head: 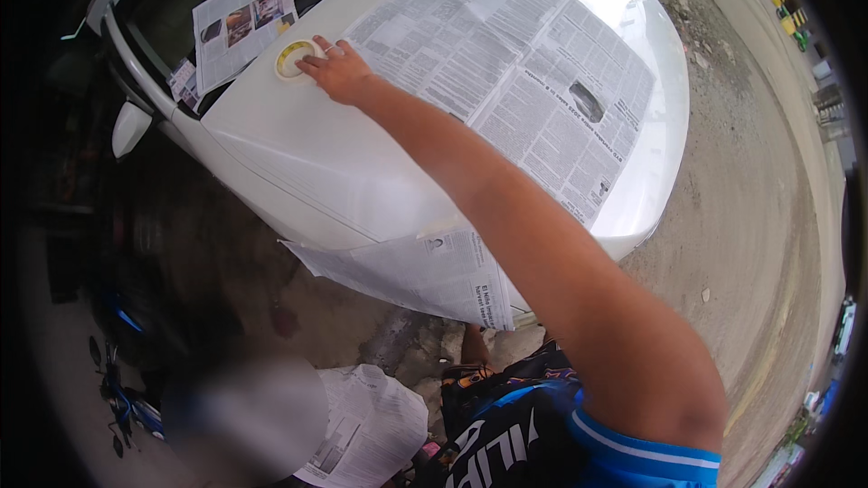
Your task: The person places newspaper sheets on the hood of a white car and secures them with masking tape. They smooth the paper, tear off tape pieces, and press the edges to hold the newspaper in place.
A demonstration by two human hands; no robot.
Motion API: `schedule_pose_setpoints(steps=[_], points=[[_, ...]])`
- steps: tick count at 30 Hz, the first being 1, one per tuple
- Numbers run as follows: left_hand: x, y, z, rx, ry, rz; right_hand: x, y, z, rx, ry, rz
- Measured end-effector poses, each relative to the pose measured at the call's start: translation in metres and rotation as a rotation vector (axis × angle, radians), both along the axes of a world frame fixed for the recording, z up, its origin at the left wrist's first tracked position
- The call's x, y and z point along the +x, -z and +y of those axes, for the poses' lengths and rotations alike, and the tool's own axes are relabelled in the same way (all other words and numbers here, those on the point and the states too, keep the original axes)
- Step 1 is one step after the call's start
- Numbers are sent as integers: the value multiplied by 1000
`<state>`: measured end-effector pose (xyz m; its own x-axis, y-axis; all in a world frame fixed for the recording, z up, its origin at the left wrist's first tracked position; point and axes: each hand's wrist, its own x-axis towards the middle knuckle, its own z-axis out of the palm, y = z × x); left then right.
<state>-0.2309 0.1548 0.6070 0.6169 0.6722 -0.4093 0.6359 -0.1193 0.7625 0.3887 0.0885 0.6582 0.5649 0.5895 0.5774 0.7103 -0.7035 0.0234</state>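
Observation:
My right hand (336, 71) reaches across a white car's hood (305, 142), its fingers on the right rim of a roll of tape (288, 71) with a yellow inner core. The roll is on the hood near the windshield. Newspaper sheets (468, 34) cover much of the hood. Another newspaper sheet (407, 271) hangs over the car's near side, partly behind my forearm. My left hand is out of view. At the lower left, a crumpled newspaper sheet (373, 413) lies beside a blurred, pale rounded shape (251, 413) that I cannot identify.
A printed newspaper page (237, 27) rests against the windshield. The side mirror (131, 129) sticks out at the left. Beyond the car's front is a dirt road (753, 183) with stones at its edge. A motorcycle (125, 400) stands at the lower left.

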Motion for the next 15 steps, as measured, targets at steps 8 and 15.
schedule_pose_setpoints(steps=[8, 15], points=[[-7, -3, 2, 7, 35, -2, -57, -22, -20, 331, 102, -107], [-10, 2, 7, 2, 72, -20, -217, 102, -242, 612, 694, -3]])
